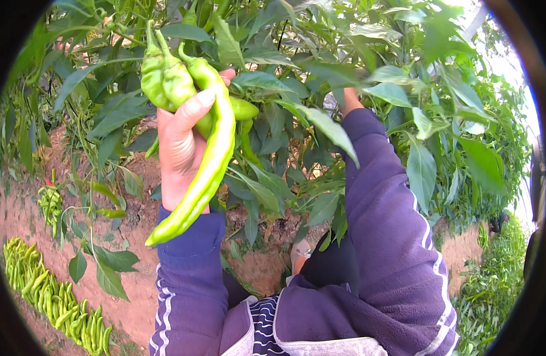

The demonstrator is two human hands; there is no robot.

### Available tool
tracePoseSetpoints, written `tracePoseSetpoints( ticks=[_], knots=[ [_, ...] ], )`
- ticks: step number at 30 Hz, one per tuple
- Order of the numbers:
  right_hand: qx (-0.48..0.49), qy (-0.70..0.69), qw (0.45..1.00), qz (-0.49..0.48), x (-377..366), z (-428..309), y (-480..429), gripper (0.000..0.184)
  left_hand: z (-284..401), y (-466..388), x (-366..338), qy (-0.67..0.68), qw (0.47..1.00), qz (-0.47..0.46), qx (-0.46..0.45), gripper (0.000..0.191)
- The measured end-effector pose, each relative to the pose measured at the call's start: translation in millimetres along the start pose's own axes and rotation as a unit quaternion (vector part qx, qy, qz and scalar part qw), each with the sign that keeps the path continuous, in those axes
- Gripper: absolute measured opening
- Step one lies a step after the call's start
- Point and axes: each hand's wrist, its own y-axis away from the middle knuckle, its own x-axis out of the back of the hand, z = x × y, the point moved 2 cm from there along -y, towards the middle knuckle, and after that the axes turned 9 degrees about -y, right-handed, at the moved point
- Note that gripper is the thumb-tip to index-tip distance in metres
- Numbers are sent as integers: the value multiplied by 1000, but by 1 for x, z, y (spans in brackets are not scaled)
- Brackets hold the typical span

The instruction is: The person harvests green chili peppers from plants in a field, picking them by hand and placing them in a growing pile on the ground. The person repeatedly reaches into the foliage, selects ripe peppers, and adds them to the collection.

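My left hand (pixel 184 142) is closed around several long green peppers, thumb across them. The longest pepper (pixel 219 151) curves down over the palm and past the wrist; shorter wrinkled ones (pixel 154 78) stick up with their stems on. My right arm, in a purple sleeve, reaches into the pepper plants (pixel 273 89). Only a bit of my right hand (pixel 351 100) shows near the cuff; its fingers are hidden behind leaves, so what it touches cannot be seen.
A long row of picked green peppers (pixel 55 298) lies on the soil at the lower left, with a smaller heap (pixel 50 202) above it. A leafy branch (pixel 108 262) hangs over the soil bank. Low green plants (pixel 491 285) cover the ground at the right.
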Motion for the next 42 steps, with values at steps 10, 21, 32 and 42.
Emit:
tracePoseSetpoints(
  ticks=[10, 21, 32, 42],
  knots=[
    [-54, -73, 980, -179, 21, 4, 16, 45, 1, -3, 7, 6, 1000, 2, 14, 41],
    [-121, -212, 900, -362, 43, -25, 94, 44, -2, -8, 23, -8, 999, -36, 12, 36],
    [-25, -84, 979, -184, 49, -22, 117, 28, 5, 1, 16, 0, 1000, -14, 20, 37],
    [2, -187, 967, -172, 28, -65, 114, 21, 10, 5, 0, -56, 998, -20, 17, 44]
  ],
)
